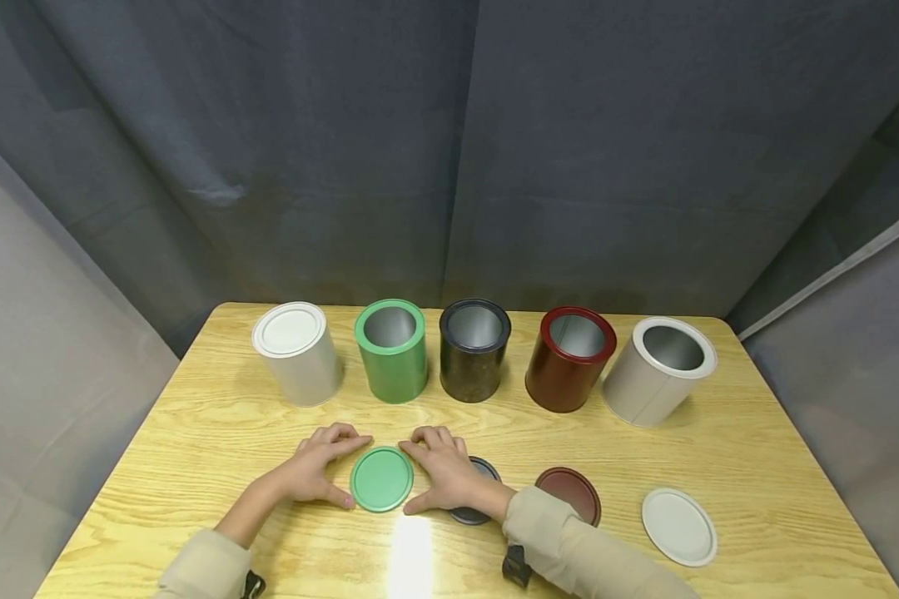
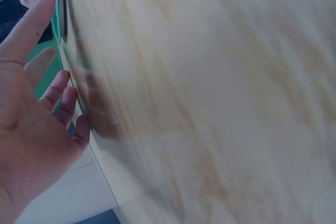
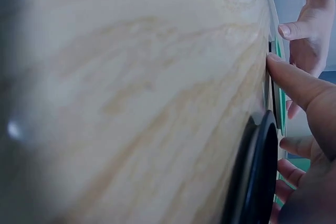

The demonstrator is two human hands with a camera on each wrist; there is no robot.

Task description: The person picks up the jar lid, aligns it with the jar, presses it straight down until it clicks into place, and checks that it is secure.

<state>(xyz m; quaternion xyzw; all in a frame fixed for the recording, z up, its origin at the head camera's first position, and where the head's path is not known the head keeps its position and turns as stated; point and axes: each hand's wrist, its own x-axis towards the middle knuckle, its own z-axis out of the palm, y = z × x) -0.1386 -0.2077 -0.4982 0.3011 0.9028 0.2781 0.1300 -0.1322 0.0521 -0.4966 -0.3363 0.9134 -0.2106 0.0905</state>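
Note:
A green round lid (image 1: 381,479) lies flat on the wooden table between both hands. To its left, my left hand (image 1: 322,467) has thumb and fingers spread, the tips close to the lid's rim. My right hand (image 1: 444,472) stands on the other side with its thumb and forefinger apart beside the rim. In the left wrist view the left hand (image 2: 37,98) shows straight, parted fingers near the lid's edge. Under the right wrist a black lid (image 1: 468,509) is partly covered; the right wrist view shows its raised rim (image 3: 262,171) close to that hand.
Along the back stand a white can (image 1: 297,353) with its lid on, then open green (image 1: 394,366), black (image 1: 470,366), dark red (image 1: 562,374) and white (image 1: 648,387) cans. A dark red lid (image 1: 571,492), partly behind the right sleeve, and a white lid (image 1: 678,527) lie at right.

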